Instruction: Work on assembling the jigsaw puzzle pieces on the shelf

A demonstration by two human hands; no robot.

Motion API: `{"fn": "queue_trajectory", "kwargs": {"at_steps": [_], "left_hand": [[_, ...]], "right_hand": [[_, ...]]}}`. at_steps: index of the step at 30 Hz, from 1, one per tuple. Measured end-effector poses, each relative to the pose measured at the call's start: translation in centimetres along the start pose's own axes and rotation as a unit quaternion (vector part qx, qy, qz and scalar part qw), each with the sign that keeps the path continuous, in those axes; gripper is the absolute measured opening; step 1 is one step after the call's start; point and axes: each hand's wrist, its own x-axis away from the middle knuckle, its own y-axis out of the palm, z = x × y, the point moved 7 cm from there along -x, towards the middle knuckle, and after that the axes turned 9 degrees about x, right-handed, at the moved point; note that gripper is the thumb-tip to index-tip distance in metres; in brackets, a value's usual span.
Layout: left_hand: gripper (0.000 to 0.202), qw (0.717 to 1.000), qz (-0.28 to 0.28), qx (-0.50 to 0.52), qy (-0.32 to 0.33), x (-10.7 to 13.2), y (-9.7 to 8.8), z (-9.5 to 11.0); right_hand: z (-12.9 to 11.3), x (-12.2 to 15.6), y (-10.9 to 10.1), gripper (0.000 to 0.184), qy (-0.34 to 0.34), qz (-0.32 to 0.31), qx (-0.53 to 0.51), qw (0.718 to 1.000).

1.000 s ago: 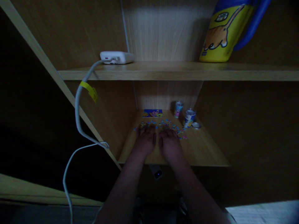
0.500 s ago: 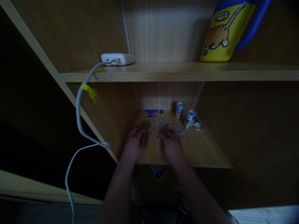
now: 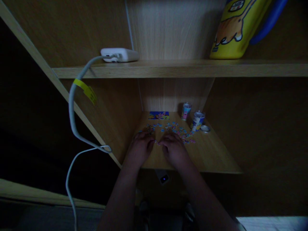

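Both my hands rest on a low wooden shelf [image 3: 211, 157] among several small loose puzzle pieces [image 3: 179, 131]. My left hand [image 3: 141, 148] has its fingers curled toward a small piece [image 3: 157, 142] lying between the hands. My right hand [image 3: 173, 149] also curls inward, its fingertips meeting the left hand's at that piece. In this dim light I cannot make out which fingers pinch it. A finished strip of puzzle [image 3: 158, 115] lies at the back of the shelf.
Two small printed tins [image 3: 186, 111] [image 3: 197, 121] stand at the back right, with a round lid [image 3: 205, 129] beside them. On the upper shelf sit a white power bank [image 3: 119, 55] with a white cable [image 3: 72, 118] and a yellow and blue jug [image 3: 237, 29].
My hands drew back from the pile toward the shelf's front, spread apart, then came together again with fingertips meeting over a small piece. The view tilted slightly.
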Motion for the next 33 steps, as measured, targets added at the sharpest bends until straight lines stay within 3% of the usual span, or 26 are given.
{"fn": "queue_trajectory", "kwargs": {"at_steps": [4, 9, 14, 21, 33], "left_hand": [[0.027, 0.999, -0.015, 0.029, 0.015, 0.0, 0.3, -0.1], [0.026, 1.0, 0.02, -0.004, -0.02, -0.2, -0.2, 0.0], [0.024, 0.999, -0.038, 0.001, -0.025, -0.5, 0.0, 1.0], [0.025, 0.998, -0.05, 0.025, 0.004, -0.5, -0.1, 2.0], [0.022, 0.999, -0.044, -0.005, -0.009, -0.6, 0.2, 1.8]], "right_hand": [[-0.5, -0.1, 0.1, 0.031, -0.029, -0.004, -0.034, 0.999], [-0.9, -0.2, -0.3, 0.019, -0.029, -0.002, -0.023, 0.999], [-1.4, -0.1, -0.4, 0.002, -0.036, -0.019, 0.005, 0.999], [-0.6, 0.0, -0.4, 0.015, 0.012, -0.024, 0.048, 0.999], [-0.6, -0.2, -0.2, 0.004, 0.011, -0.028, 0.014, 0.999]]}}
